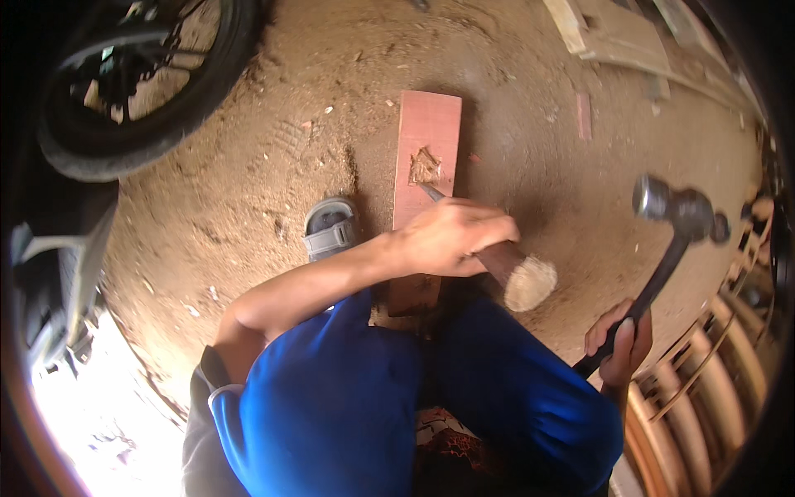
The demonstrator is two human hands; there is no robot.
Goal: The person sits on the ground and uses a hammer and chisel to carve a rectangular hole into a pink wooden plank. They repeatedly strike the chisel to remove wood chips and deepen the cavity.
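Note:
A reddish wooden board [426, 124] runs away from me between my legs, with a rough, splintered recess [424, 167] cut in its upper face. My left hand [454, 237] is wrapped round the wooden handle of a chisel [503, 263]. The chisel leans, its blade tip at the recess's near edge and its pale, frayed handle end toward my right. Out to the right, my right hand [621, 341] grips the dark handle of a ball-peen hammer [662, 277]. The hammer's metal head is raised, apart from the chisel.
A motorcycle wheel [178, 124] stands at the far left. My sandalled foot [330, 228] is left of the board. Planks [617, 41] lie at the far right, and curved wooden pieces [691, 406] are stacked at the near right. Wood chips dot the dirt floor [538, 149].

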